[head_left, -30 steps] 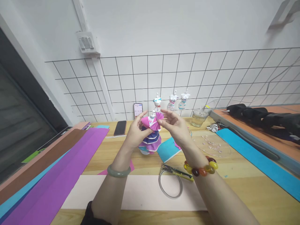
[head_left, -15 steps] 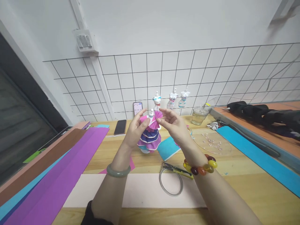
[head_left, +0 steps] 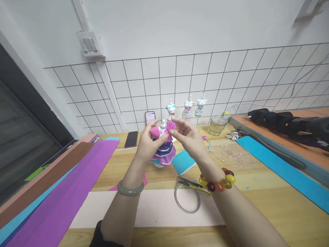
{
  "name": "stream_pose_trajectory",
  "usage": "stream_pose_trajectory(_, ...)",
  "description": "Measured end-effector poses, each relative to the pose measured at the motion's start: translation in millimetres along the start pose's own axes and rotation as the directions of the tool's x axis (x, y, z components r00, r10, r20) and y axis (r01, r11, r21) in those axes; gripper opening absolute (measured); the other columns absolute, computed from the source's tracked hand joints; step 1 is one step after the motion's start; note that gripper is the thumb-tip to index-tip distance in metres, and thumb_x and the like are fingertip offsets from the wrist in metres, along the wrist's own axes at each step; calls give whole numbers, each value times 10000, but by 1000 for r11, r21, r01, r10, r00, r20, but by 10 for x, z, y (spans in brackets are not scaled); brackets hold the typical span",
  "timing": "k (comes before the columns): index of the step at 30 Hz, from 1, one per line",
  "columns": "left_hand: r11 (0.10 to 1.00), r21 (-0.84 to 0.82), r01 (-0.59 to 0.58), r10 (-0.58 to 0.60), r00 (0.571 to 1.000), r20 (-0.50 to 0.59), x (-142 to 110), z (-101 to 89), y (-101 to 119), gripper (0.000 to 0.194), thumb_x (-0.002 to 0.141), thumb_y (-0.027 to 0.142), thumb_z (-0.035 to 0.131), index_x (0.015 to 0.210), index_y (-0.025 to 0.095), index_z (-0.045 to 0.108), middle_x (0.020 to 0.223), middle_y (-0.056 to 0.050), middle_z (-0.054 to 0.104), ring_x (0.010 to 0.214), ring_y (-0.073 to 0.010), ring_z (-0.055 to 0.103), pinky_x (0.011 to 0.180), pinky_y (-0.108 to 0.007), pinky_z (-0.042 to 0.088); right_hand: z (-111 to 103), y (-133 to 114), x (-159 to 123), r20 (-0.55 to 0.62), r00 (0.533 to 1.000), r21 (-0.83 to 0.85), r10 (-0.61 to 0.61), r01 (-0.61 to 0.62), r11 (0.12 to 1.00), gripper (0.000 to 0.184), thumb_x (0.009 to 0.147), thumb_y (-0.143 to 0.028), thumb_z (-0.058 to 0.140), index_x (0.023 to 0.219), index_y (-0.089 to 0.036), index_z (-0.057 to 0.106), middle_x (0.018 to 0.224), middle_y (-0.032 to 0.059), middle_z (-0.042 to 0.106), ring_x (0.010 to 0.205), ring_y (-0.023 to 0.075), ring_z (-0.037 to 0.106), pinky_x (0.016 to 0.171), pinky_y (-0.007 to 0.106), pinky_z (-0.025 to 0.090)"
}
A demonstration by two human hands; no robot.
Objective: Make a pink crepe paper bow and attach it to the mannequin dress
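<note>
A small dress form (head_left: pixel 163 151) stands upright on the table in a tiered skirt of navy and purple with white trim and a pink bodice. A pink pleated paper fan (head_left: pixel 170 127) lies against its upper right side. My left hand (head_left: pixel 148 143) is closed around the form's left side, its thumb across the front at the fan's lower edge; its other fingertips are partly hidden behind the form. My right hand (head_left: pixel 189 135) pinches the fan's right edge between thumb and fingers. A blue folded piece (head_left: pixel 183 162) lies just below my right hand.
Scissors (head_left: pixel 191 185) and a wire ring (head_left: pixel 187 211) rest on a pale pink strip (head_left: pixel 154 209). Purple sheets (head_left: pixel 77 181) lie left, a blue strip (head_left: pixel 280 171) right. Behind stand small dress forms (head_left: pixel 188 108), phones (head_left: pixel 131 139) and a glass (head_left: pixel 218 125). A clear dish (head_left: pixel 231 154) holds beads.
My left thumb has slid right and slightly down, across to the fan's base. The fan and my right hand have shifted slightly left in the picture, along with a small camera shift.
</note>
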State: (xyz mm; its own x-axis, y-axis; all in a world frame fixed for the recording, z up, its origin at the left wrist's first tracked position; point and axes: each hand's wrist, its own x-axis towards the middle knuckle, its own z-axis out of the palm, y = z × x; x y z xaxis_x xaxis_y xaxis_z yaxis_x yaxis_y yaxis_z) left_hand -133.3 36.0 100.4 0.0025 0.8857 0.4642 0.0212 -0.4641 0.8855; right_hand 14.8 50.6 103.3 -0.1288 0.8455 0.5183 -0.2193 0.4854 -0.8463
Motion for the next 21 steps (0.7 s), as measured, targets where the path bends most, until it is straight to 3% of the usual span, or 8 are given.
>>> stream_pose_trajectory(8,997,71,-17,19,999,-35,-4,-9,-6,597,689,303,669,1234,217,441,999,-65,602,830,-172,594,757,-298,481,-13,23,8,62,997,137,42,-51,989,373,675,-248,708,1034,-248,610,973,22,627,833,133,575,806,310,470)
stream_pose_trajectory(13,999,40,-18,19,999,-36,7,-6,-16,577,693,290,662,1224,214,449,1036,-73,596,850,-176,598,756,-296,486,-52,50,20,86,986,187,141,-155,970,387,683,-287,700,1056,-249,607,937,15,620,803,128,582,728,292,483)
stream_pose_trajectory(21,997,64,-53,55,998,-38,5,15,-23,548,697,268,655,1208,205,468,1099,-77,590,906,-186,591,786,-294,481,38,17,3,-3,1000,84,31,-30,996,364,653,-292,720,1000,-234,626,897,21,637,805,142,573,766,316,472)
